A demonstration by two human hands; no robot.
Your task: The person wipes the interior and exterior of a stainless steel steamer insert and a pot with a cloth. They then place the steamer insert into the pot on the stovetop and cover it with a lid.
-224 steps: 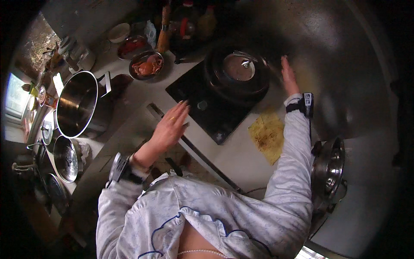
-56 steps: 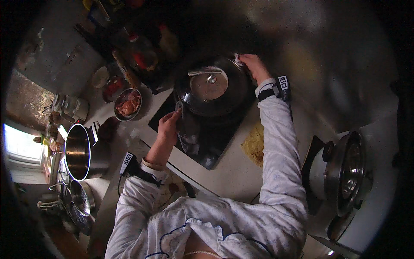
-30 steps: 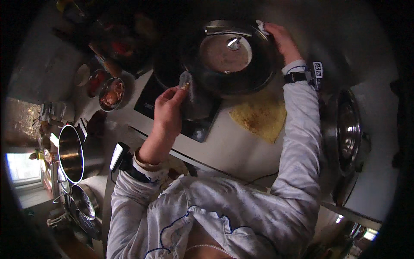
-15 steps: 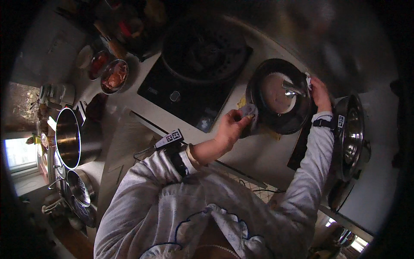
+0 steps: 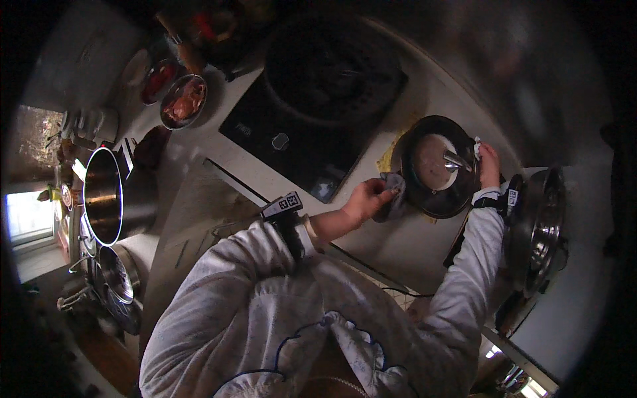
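Observation:
A dark round pot (image 5: 416,194) stands right of the cooktop, with pale, murky contents (image 5: 432,159) inside. A shiny metal utensil (image 5: 456,160), perhaps a ladle, rests in it. At the pot's left side my left hand (image 5: 366,200) is closed on a grey cloth (image 5: 394,192) that touches the pot. My right hand (image 5: 489,164) is closed at the right rim, with a white cloth (image 5: 477,148) between fingers and pot. Under the pot, a yellow cloth (image 5: 386,159) sticks out on the left.
A black cooktop (image 5: 265,132) bears a large dark pan. Shiny metal basins (image 5: 547,229) stand at the right. Bowls of raw meat (image 5: 184,101) and red food (image 5: 159,81) sit at the back left. A tall steel pot (image 5: 104,196) and smaller pans (image 5: 118,273) are at the left.
The pot has shifted a little nearer to me and looks slightly smaller, with more yellow cloth showing at its left. Both hands have moved along with it. The view has turned slightly.

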